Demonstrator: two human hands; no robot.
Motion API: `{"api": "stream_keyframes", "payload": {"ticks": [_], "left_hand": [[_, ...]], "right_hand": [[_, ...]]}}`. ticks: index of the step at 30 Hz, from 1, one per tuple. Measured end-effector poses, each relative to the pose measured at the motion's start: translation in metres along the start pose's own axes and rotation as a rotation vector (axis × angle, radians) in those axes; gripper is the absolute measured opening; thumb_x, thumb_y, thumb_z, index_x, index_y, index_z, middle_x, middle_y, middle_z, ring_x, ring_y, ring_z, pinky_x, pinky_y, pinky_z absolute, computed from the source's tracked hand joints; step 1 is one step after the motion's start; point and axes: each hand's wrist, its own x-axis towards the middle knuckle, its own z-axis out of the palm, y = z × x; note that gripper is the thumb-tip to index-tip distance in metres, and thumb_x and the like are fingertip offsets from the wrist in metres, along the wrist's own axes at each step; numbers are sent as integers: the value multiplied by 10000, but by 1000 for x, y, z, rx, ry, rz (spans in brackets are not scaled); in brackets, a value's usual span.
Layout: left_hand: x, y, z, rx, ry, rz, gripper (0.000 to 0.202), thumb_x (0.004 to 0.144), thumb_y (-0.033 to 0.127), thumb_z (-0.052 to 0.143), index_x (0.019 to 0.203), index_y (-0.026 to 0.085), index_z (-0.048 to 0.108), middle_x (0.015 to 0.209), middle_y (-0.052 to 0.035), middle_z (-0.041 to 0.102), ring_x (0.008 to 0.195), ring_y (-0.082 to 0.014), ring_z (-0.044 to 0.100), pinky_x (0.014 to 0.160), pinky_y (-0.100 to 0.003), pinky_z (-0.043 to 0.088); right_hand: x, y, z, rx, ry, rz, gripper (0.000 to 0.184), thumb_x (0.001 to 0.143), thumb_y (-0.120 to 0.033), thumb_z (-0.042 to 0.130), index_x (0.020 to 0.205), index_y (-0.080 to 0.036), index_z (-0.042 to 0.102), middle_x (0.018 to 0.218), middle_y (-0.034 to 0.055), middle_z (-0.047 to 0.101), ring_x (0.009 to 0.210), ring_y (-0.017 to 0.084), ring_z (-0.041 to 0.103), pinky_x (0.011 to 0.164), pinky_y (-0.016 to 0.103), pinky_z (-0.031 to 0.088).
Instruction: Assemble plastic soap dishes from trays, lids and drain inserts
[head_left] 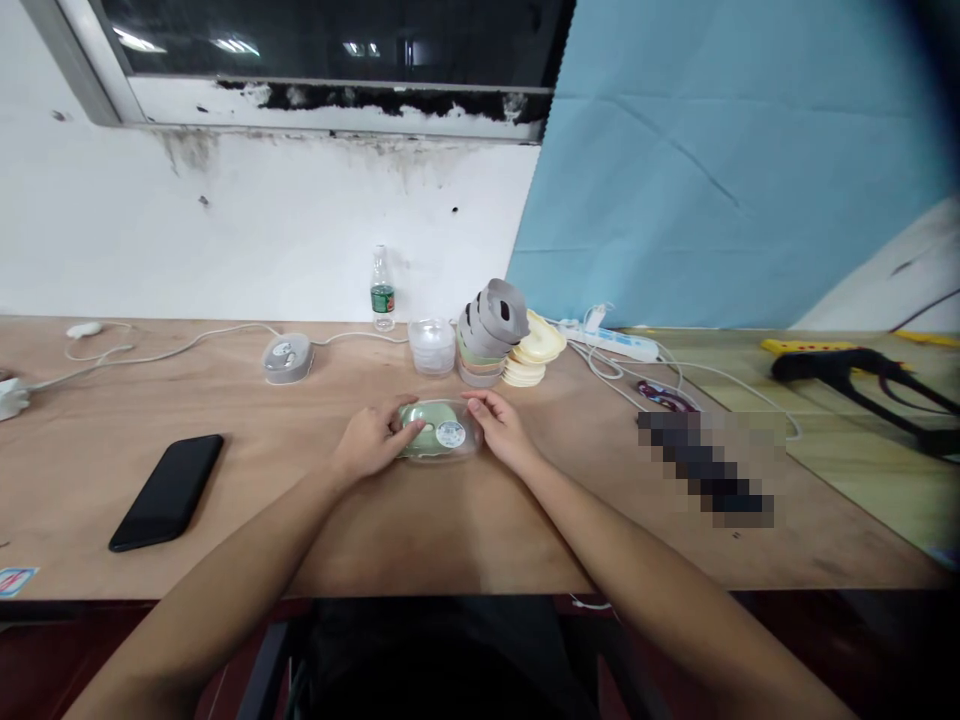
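Note:
A pale green oval item in a clear plastic case [439, 432], with a round white sticker on top, lies on the wooden table [420, 530] in front of me. My left hand [373, 438] grips its left end, the thumb resting on top. From the other side, my right hand [501, 428] holds the right end with curled fingers. Both hands rest on the table.
A black phone [168, 490] lies at the left. Behind the case stand a grey packaged item [287, 358], clear empty cases [432, 346], a stack of grey, green and cream pieces [491, 340], a water bottle [382, 290] and a power strip [611, 341] with cables.

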Motion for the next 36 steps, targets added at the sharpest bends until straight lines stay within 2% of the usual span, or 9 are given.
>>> {"api": "stream_keyframes", "payload": {"ticks": [6,9,13,18,23,26,30,33,36], "left_hand": [[7,-15,6,-223,109,-193,555,873,587,454,1201,167,607,680,-16,652,598,-165,598,537,-252,435],[10,-23,5,-184,108,-244,549,884,596,418,1173,175,620,842,-63,710,730,-201,652,621,-280,480],[11,-28,0,16,9,-249,484,911,559,375,1077,210,665,978,-71,723,874,-228,664,717,-297,485],[12,-31,-3,92,-89,-229,460,919,542,355,1078,226,649,995,-58,718,895,-230,659,721,-301,475],[11,-35,0,140,-63,-238,502,923,567,331,1179,236,610,1016,-69,694,927,-240,646,772,-339,480],[9,-38,3,88,-19,-131,594,904,559,402,1387,214,423,1192,-105,617,1050,-245,603,886,-379,475],[6,-41,4,0,-190,141,882,717,583,676,1438,212,328,1410,-126,438,1270,-291,448,1064,-432,380],[7,-47,2,-4,-268,163,985,608,547,778,1430,233,336,1425,-114,412,1285,-301,432,1072,-431,385],[7,-52,-1,2,-293,143,984,609,494,787,1439,255,316,1418,-99,419,1272,-297,449,1062,-424,401]], "right_hand": [[2,-1,-5,177,-68,21,550,708,-529,704,1151,-235,562,994,45,653,638,126,595,573,266,489],[1,0,-6,166,-154,8,598,663,-457,773,1175,-229,562,804,8,637,686,145,590,653,283,484],[2,9,-3,54,-206,18,583,646,-442,788,1148,-210,601,714,-20,576,619,120,517,597,259,431],[3,17,-3,-147,-194,-29,500,694,-433,749,1119,-188,647,641,-48,477,588,104,429,560,233,375],[3,16,-8,-260,-233,-28,523,751,-446,703,1210,-211,614,636,-50,472,578,106,431,551,229,360],[5,15,-10,-298,-248,-23,546,748,-442,708,1231,-210,606,623,-43,516,563,110,444,548,232,368],[6,13,-9,-281,-252,-41,529,765,-424,693,1240,-210,606,890,38,693,585,111,486,589,257,422],[5,12,-8,-192,-269,-33,528,774,-407,686,1253,-206,589,1158,89,671,652,123,548,649,287,465],[6,13,-8,-163,-271,-11,515,775,-410,683,1231,-186,592,1161,105,673,749,154,606,719,314,489]]}}
